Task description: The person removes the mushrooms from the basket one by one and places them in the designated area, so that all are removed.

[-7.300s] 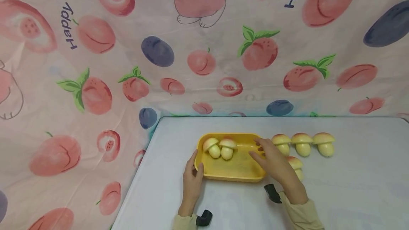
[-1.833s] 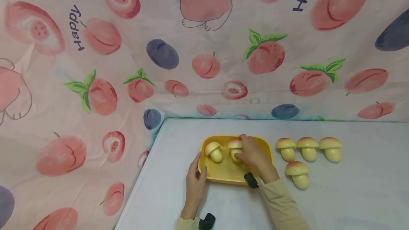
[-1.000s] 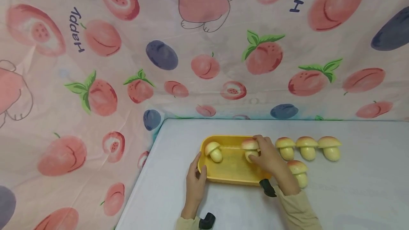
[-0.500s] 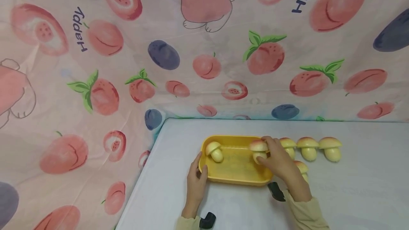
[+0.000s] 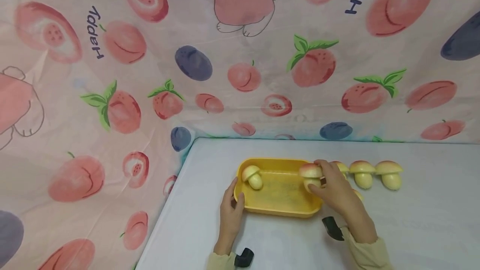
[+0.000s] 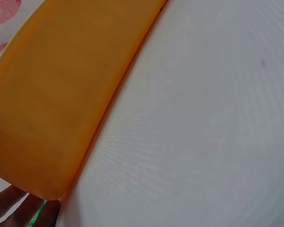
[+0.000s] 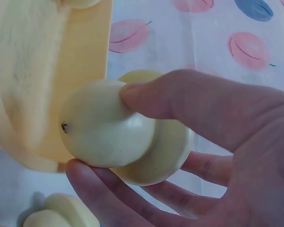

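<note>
A person's two bare hands work over a white table, seen from above. A yellow, shiny, rectangular tray with rounded corners sits on it. The left hand holds the tray by its left end, thumb at the near corner and fingers bent along the outer side.

The right hand is partly closed, pinching a smooth cream toy mushroom with a red-tinged, domed cap between thumb and fingers. This mushroom is at the right end of the tray, above its rim; whether it touches the rim I cannot tell. The right wrist view shows the thumb pressed on its rounded stem, which has a small dark mark at the tip.

A second mushroom, with a paler yellow cap, lies tilted inside the tray at the far left. To the right of the tray, a row of three matching mushrooms lies on the table, the nearest partly hidden by the right hand. Another mushroom lies closer to the person, almost entirely covered by the right arm. Behind hangs a pale pink, fruit-printed cloth.
</note>
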A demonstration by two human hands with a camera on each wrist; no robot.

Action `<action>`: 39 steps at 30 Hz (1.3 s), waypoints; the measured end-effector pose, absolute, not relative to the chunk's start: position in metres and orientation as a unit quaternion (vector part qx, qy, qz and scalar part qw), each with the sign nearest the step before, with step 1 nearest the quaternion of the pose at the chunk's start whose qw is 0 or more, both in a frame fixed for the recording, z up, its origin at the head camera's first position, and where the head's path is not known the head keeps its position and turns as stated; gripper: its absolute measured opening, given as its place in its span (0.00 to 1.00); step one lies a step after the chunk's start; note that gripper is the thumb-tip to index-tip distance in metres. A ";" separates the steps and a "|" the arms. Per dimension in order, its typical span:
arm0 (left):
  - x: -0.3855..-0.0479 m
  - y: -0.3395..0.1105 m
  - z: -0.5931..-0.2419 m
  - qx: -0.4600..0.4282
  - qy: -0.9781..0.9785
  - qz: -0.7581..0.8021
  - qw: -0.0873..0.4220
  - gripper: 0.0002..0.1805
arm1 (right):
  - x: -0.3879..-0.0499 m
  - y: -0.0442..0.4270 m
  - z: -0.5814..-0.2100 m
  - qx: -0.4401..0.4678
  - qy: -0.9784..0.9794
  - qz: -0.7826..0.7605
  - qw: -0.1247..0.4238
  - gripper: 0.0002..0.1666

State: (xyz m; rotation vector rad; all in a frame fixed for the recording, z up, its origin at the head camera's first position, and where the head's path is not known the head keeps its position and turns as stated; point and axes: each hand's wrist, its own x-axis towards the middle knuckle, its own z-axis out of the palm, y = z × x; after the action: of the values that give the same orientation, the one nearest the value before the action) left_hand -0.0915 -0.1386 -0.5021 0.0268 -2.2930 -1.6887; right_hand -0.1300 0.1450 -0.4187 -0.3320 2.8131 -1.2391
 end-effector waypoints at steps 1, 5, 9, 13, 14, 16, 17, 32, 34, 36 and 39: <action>-0.092 -0.139 -0.502 0.009 -0.796 -0.587 0.146 0.26 | -0.129 0.146 -0.419 -0.106 0.910 -0.401 0.023 0.39; -0.092 -0.138 -0.501 0.012 -0.796 -0.587 0.145 0.26 | -0.126 0.150 -0.419 -0.105 0.910 -0.400 0.011 0.39; -0.092 -0.138 -0.500 0.013 -0.801 -0.582 0.144 0.26 | -0.124 0.153 -0.419 -0.105 0.911 -0.398 0.008 0.40; -0.092 -0.139 -0.499 0.014 -0.805 -0.575 0.146 0.26 | -0.123 0.155 -0.418 -0.098 0.913 -0.396 0.012 0.41; -0.092 -0.139 -0.499 0.014 -0.806 -0.574 0.146 0.26 | -0.123 0.157 -0.418 -0.096 0.913 -0.395 0.013 0.41; -0.092 -0.139 -0.499 0.013 -0.805 -0.574 0.147 0.26 | -0.122 0.159 -0.418 -0.094 0.915 -0.392 0.012 0.41; -0.092 -0.139 -0.498 0.013 -0.805 -0.575 0.147 0.26 | -0.122 0.160 -0.418 -0.093 0.916 -0.391 0.011 0.41; -0.091 -0.135 -0.503 0.016 -0.802 -0.579 0.146 0.26 | -0.110 0.191 -0.428 -0.090 0.922 -0.376 -0.003 0.44; -0.090 -0.136 -0.502 0.016 -0.802 -0.578 0.148 0.26 | -0.110 0.193 -0.429 -0.089 0.923 -0.375 -0.003 0.45; -0.090 -0.137 -0.502 0.014 -0.803 -0.577 0.150 0.26 | -0.110 0.196 -0.430 -0.090 0.923 -0.374 -0.005 0.45; -0.091 -0.138 -0.500 0.010 -0.804 -0.576 0.151 0.26 | -0.109 0.200 -0.432 -0.094 0.920 -0.381 -0.017 0.45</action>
State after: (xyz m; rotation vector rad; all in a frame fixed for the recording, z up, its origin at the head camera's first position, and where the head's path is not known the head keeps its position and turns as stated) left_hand -0.0907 -0.1382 -0.5004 0.0291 -2.3081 -1.6532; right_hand -0.1086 0.1999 -0.4324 -0.2993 2.9200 -1.2098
